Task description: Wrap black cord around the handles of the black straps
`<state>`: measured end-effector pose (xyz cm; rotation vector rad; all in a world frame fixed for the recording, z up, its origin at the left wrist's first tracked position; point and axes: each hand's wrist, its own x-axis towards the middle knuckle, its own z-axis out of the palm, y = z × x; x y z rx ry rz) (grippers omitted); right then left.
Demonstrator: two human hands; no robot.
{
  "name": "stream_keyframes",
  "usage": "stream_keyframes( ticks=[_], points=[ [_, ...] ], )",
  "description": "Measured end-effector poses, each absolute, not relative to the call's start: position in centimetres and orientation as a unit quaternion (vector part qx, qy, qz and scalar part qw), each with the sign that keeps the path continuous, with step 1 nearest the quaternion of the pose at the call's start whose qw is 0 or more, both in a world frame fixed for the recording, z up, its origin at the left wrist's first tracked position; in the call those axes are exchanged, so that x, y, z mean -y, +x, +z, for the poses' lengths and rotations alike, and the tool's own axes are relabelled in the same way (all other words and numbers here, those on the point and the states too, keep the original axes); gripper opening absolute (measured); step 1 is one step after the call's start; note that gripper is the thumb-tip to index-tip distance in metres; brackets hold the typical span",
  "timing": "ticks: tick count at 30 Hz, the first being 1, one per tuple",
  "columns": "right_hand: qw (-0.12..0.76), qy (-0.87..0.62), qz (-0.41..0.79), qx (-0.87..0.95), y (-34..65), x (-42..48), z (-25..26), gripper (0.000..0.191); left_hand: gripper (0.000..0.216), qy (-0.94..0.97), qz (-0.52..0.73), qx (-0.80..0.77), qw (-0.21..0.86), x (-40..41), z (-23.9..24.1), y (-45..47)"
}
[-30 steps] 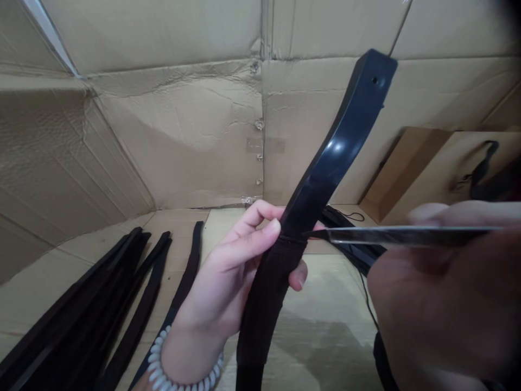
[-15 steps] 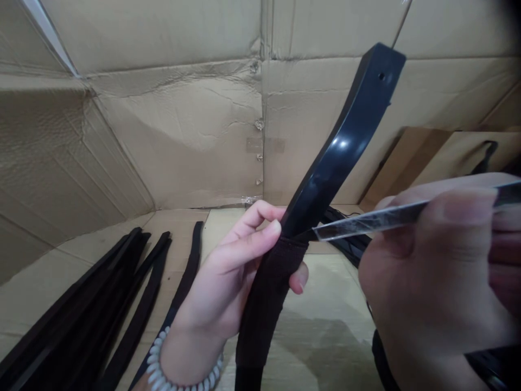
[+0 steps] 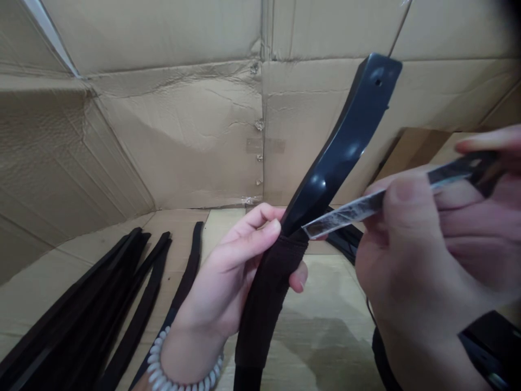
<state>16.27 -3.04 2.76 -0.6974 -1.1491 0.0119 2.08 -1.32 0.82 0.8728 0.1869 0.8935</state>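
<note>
**Strip [image 3: 344, 144] braced, tool [image 3: 345, 213] at sleeve [image 3: 266, 304]**

We hold the strip above the surface [image 3: 325, 293], left hand [image 3: 238, 258] closed round it, probably bracing the sleeve's edge; our right hand [image 3: 423, 255] pinches the tool, likely for control. Other strips [image 3: 87, 309] lie toward the surface's left edge.

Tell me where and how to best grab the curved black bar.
Probably by the glossy upper end of the black bar, from above: it rises bare and free, while the left hand grips lower, near the edge of the dark sleeve, where the flat tool in the right hand points.
</note>
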Motion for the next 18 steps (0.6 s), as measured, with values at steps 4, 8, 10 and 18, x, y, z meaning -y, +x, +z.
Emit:
stream_keyframes(
  ticks=[4,8,10,18],
  points=[
    [0.766,-0.324,0.036,0.554,16.2,2.2,3.0,0.024,0.013,0.41,0.418,-0.09,0.806,1.3,0.6,2.1],
    [0.744,-0.329,0.017,0.582,15.8,1.9,3.1,0.029,0.01,0.414,0.422,-0.081,0.803,1.3,0.6,1.9],
    [0.736,-0.324,0.011,0.594,15.5,1.8,3.1,0.029,0.009,0.412,0.424,-0.074,0.803,1.2,0.7,1.8],
    [0.757,-0.296,0.004,0.582,16.4,1.8,3.8,0.018,0.008,0.41,0.441,-0.083,0.794,1.3,1.1,1.3]
  ],
)
